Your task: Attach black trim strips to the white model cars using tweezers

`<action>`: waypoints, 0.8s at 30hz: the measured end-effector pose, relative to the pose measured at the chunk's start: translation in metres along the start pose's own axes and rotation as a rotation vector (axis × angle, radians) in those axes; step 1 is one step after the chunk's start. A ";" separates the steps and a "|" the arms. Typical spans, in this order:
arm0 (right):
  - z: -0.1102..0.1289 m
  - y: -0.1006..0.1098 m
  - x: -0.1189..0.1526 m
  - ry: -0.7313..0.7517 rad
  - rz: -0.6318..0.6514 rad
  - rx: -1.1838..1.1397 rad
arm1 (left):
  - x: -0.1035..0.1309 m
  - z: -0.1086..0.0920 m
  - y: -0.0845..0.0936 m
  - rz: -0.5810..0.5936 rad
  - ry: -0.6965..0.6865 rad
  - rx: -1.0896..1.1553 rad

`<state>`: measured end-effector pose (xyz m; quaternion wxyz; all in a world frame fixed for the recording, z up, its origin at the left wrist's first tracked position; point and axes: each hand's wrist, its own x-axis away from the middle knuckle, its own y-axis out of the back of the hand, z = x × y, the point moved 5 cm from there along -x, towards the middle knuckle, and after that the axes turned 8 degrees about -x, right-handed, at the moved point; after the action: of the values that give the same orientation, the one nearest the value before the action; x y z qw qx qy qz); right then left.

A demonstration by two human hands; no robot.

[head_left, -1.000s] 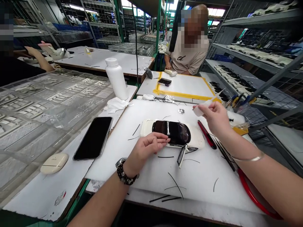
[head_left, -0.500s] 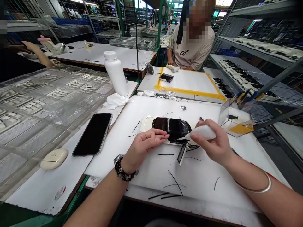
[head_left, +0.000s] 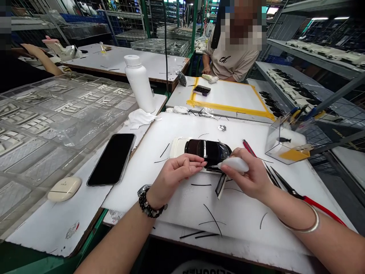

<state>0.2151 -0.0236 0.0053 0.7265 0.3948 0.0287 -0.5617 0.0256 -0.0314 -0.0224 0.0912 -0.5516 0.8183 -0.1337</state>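
Note:
A model car (head_left: 178, 146), white with a dark roof and interior, lies on the white work sheet in front of me. My left hand (head_left: 181, 167) is at its near side, fingers stretched out with the tips by the car's edge; whether they press on it I cannot tell. My right hand (head_left: 251, 171) grips a white squeeze bottle (head_left: 236, 164), its thin nozzle pointing left at the car's near side. Below the bottle, a small door-like part (head_left: 221, 186) sticks out from the car toward me. Thin black strips (head_left: 212, 219) lie scattered around.
Red-handled scissors (head_left: 306, 199) and a red pen-like tool (head_left: 249, 147) lie at right, near a clear tool holder (head_left: 281, 142). Left are a phone (head_left: 112, 160), a cream case (head_left: 64, 189), a white bottle (head_left: 139, 83) and a compartment tray (head_left: 57, 152). A person (head_left: 234, 61) sits opposite.
My right hand has moved left and slightly down with the squeeze bottle, bringing the nozzle closer to my left fingertips. The scissors and red tool now show more. My left hand stays by the car.

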 end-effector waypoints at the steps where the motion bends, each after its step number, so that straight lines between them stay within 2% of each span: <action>1: 0.001 0.000 0.000 0.004 -0.003 0.001 | 0.000 0.000 0.000 -0.001 0.001 -0.002; 10: 0.010 -0.001 -0.002 0.144 -0.004 0.012 | 0.001 0.001 -0.001 -0.001 0.008 -0.008; 19: 0.014 0.000 -0.004 0.172 0.000 0.029 | 0.002 0.000 0.000 0.007 0.005 -0.021; 22: 0.010 -0.001 -0.002 0.122 -0.021 0.011 | 0.002 0.000 0.000 0.008 0.003 -0.019; 24: 0.004 0.000 0.000 0.023 -0.048 -0.021 | 0.002 0.000 0.000 0.009 0.004 -0.018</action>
<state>0.2130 -0.0262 0.0082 0.7165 0.3928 0.0522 -0.5741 0.0247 -0.0327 -0.0222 0.0852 -0.5484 0.8221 -0.1268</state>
